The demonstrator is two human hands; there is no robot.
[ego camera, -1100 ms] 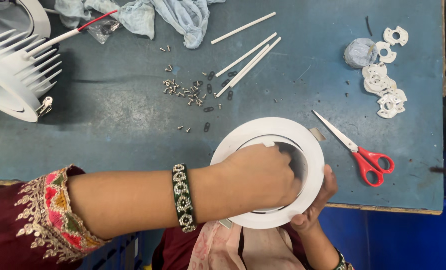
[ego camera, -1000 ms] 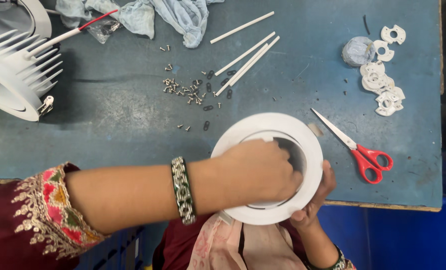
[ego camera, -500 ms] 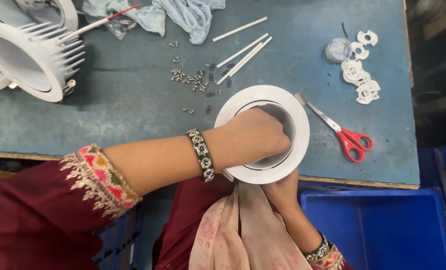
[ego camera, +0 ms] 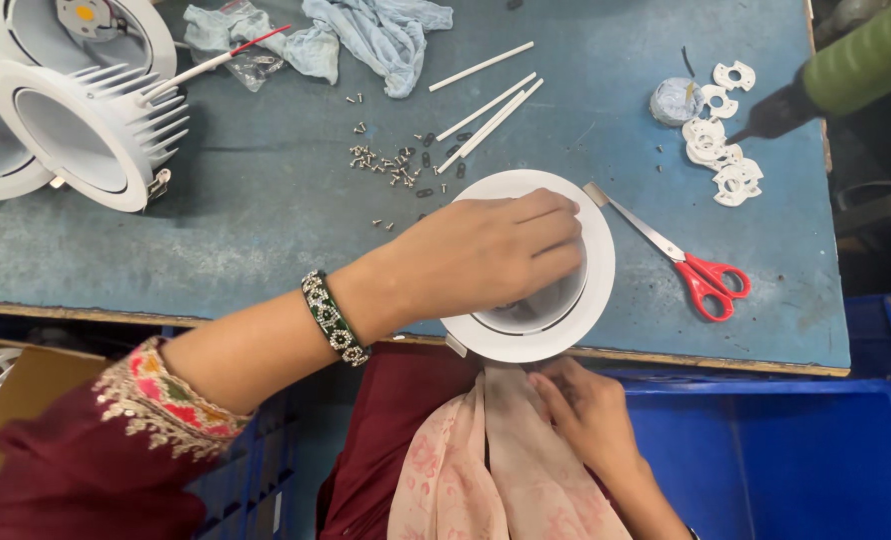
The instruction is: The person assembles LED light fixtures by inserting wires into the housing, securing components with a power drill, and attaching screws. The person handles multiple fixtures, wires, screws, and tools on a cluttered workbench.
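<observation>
A white round lamp housing (ego camera: 591,300) sits at the near edge of the blue table (ego camera: 246,250) and overhangs it slightly. My left hand (ego camera: 476,255), with a beaded bracelet on the wrist, reaches across from the left. It lies over the housing's opening with its fingers pressed inside the rim, gripping it. My right hand (ego camera: 581,410) is below the table edge, just under the housing, resting on a peach scarf (ego camera: 476,470). Its fingers are loosely bent; whether they touch the housing is hidden.
Red-handled scissors (ego camera: 701,280) lie right of the housing. Loose screws (ego camera: 391,165) and white sticks (ego camera: 486,110) lie behind it. A finned white housing (ego camera: 91,135) stands at left, white plastic pieces (ego camera: 721,150) at right. A green-handled tool (ego camera: 846,70) pokes in top right. A blue crate (ego camera: 766,460) sits below.
My right hand has dropped from the housing's near rim to below it. My left hand stays in the opening. The view has shifted, and the green tool has come into sight.
</observation>
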